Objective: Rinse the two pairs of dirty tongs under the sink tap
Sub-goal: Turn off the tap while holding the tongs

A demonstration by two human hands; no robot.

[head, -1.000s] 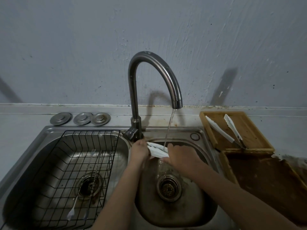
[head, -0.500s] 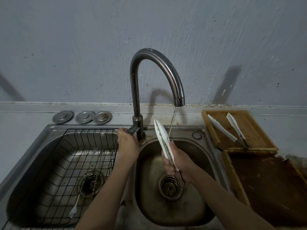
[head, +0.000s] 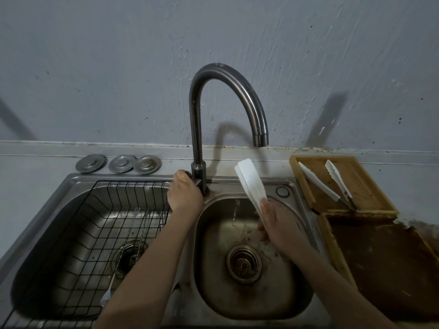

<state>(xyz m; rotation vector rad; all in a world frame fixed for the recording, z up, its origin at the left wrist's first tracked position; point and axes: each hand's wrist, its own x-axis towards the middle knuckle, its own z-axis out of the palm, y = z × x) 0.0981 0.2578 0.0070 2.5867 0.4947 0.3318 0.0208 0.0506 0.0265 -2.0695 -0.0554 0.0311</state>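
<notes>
Shifted since half a second ago: white tongs (head: 250,184), carried right and clear of the spout; stream cut, only last drops seen falling into the right basin (head: 237,302). Judged: first pair rinsed, second pending.

Left hand (head: 185,197): wrapped on the lever at the tap (head: 197,129) base.
Right hand (head: 276,224): closed round the tongs' handle end, tips upward, arms pressed together.
Second tongs (head: 332,184): one pair, laid open in the wooden tray (head: 370,181) beside the sink.

Counted: tongs, two pairs; round metal plugs (head: 118,163), three; basins, two; wire rack (head: 78,243), one, in the left basin.
</notes>
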